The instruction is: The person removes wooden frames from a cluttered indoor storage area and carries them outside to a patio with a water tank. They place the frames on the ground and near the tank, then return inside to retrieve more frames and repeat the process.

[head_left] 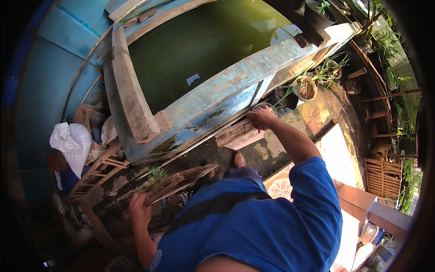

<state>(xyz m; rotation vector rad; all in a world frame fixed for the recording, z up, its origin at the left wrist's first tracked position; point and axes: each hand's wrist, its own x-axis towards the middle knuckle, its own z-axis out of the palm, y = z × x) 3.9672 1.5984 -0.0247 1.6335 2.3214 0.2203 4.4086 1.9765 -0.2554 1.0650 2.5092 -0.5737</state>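
My right hand (pixel 263 118) is closed over the far right end of a short weathered wooden plank (pixel 241 134), beside the wall of a water tank. Rough grooves run along that plank's side. Lower and to the left, my left hand (pixel 139 206) grips the near end of a second worn wooden plank (pixel 174 182), which slants up to the right toward my body. Its fingers are partly in shadow. One of my feet (pixel 239 159) shows on the ground just below the first plank.
Beyond my hands stands a blue-painted tank (pixel 213 97) of murky green water, with a wooden beam (pixel 131 88) along its left rim. Potted plants (pixel 306 89) line its right side. At left are a white sack (pixel 74 140) and a bamboo rack (pixel 106 165). A tiled edge (pixel 279 185) lies right.
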